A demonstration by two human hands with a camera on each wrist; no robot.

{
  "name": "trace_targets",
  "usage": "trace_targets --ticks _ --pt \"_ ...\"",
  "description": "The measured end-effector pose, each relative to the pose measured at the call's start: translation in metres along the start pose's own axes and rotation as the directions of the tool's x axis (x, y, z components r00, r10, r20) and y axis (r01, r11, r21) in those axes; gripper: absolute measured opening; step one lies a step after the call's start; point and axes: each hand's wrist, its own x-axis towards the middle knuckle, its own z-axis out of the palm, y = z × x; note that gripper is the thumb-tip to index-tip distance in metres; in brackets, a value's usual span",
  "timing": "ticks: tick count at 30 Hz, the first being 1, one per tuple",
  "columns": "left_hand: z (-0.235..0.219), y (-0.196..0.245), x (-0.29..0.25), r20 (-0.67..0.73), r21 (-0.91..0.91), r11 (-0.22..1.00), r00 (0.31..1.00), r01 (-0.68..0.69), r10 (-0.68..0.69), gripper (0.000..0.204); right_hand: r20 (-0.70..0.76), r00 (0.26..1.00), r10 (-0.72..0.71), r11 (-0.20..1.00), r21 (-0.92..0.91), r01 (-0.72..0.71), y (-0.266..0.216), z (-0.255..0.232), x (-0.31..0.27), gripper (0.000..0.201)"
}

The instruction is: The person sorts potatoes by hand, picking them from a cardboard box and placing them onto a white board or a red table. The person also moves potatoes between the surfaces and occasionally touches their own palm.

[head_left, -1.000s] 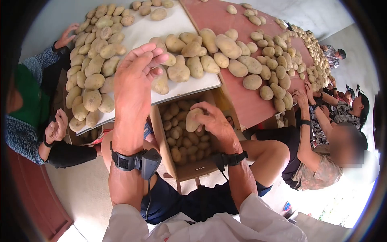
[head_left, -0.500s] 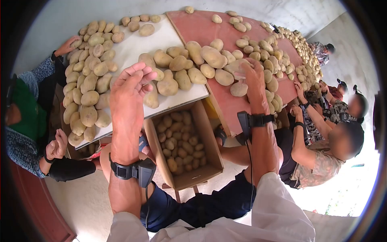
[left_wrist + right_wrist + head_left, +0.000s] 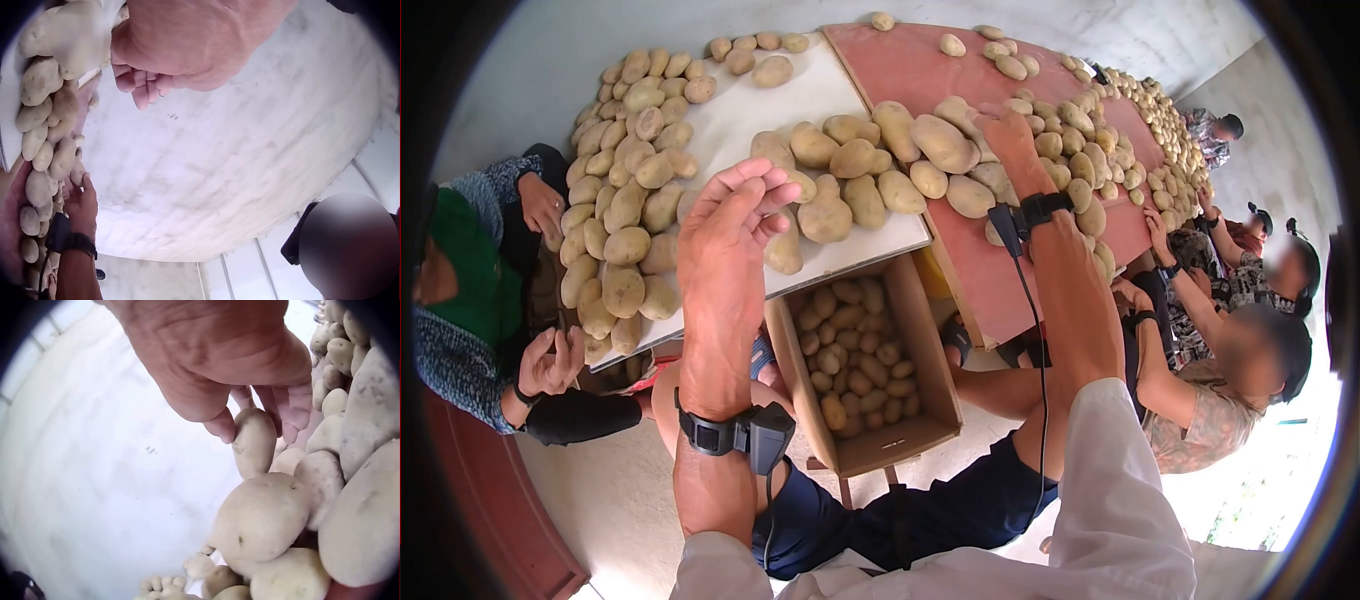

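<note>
My right hand (image 3: 1012, 145) reaches over the red board (image 3: 975, 235), at the near edge of a potato pile. In the right wrist view its thumb and fingers pinch an upright oval potato (image 3: 253, 442), close beside larger potatoes (image 3: 262, 515). Raised above the white board (image 3: 850, 250), my left hand (image 3: 725, 235) has loosely bent fingers and holds nothing. A row of potatoes (image 3: 826, 215) lies just beyond it. Between my knees stands an open cardboard box (image 3: 890, 450), partly filled with smaller potatoes (image 3: 860, 382).
Many potatoes (image 3: 625, 287) cover the white board's left side, where a person in a blue patterned sleeve (image 3: 460, 370) sits. On the right, several people work along the long table, the nearest in a camouflage shirt (image 3: 1200, 430). A wall (image 3: 700, 25) runs behind.
My right hand, holding a potato over the box earlier, has moved up and right to the red board, then farther in. My left hand keeps its pose. The left-hand person's far hand has drawn back.
</note>
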Motion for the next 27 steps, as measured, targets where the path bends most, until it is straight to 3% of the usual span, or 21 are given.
trace_targets --ticks 4,7,9,10,11,12,14,16,18,20,24,25,27 --pt "-0.001 0.002 0.000 -0.001 -0.008 1.000 1.000 0.003 -0.003 0.030 0.049 0.998 -0.026 0.996 0.083 0.022 0.006 -0.010 -0.010 0.044" --pt "-0.004 0.003 -0.001 0.010 -0.013 1.000 1.000 0.001 -0.001 0.031 0.007 0.998 -0.060 0.995 0.082 0.059 0.001 -0.018 -0.023 0.042" --pt "-0.006 0.003 0.002 0.016 -0.016 1.000 1.000 -0.003 0.003 0.031 -0.183 0.976 -0.119 0.993 -0.030 0.116 -0.007 -0.023 -0.041 0.038" --pt "-0.008 0.003 0.003 0.021 -0.016 1.000 1.000 -0.013 0.013 0.032 -0.156 0.982 -0.106 0.994 -0.030 0.103 -0.010 -0.024 -0.051 0.038" --pt "-0.010 0.003 0.004 0.022 -0.003 1.000 0.999 -0.027 0.027 0.034 -0.200 0.968 -0.149 0.943 0.265 0.200 -0.015 -0.023 -0.063 0.030" --pt "-0.011 0.003 0.004 -0.012 0.011 1.000 1.000 0.008 -0.008 0.034 -0.250 0.955 -0.157 0.800 0.535 0.271 -0.019 -0.020 -0.078 0.024" --pt "-0.013 0.004 0.005 0.064 0.037 0.996 0.995 -0.079 0.076 0.035 -0.181 0.974 -0.135 0.838 0.504 0.209 -0.058 -0.029 -0.132 0.021" --pt "0.004 0.009 0.002 -0.048 -0.008 0.999 0.998 -0.041 0.041 0.026 -0.137 0.983 -0.120 0.868 0.466 0.170 -0.076 -0.015 -0.179 0.018" --pt "0.003 0.008 0.006 -0.141 -0.060 0.998 0.990 -0.024 0.015 0.018 -0.100 0.939 -0.328 0.729 0.605 0.319 -0.081 0.009 -0.211 0.018" --pt "-0.006 0.006 0.009 -0.024 -0.054 0.998 0.999 -0.031 0.030 0.018 0.026 0.913 -0.408 0.764 0.557 0.326 -0.076 0.035 -0.238 0.018" --pt "0.009 0.008 -0.004 -0.049 0.000 0.996 0.995 -0.091 0.091 0.019 0.321 0.859 -0.399 0.884 0.385 0.267 -0.036 0.110 -0.274 0.015" --pt "0.005 0.008 -0.002 -0.055 0.006 0.997 0.995 -0.082 0.082 0.019 0.541 0.802 -0.253 0.956 0.269 0.120 -0.020 0.127 -0.282 0.020" --pt "-0.004 0.008 0.006 0.021 0.017 0.998 0.998 -0.054 0.054 0.021 0.772 0.624 -0.125 0.988 0.037 0.152 0.013 0.162 -0.299 0.030"
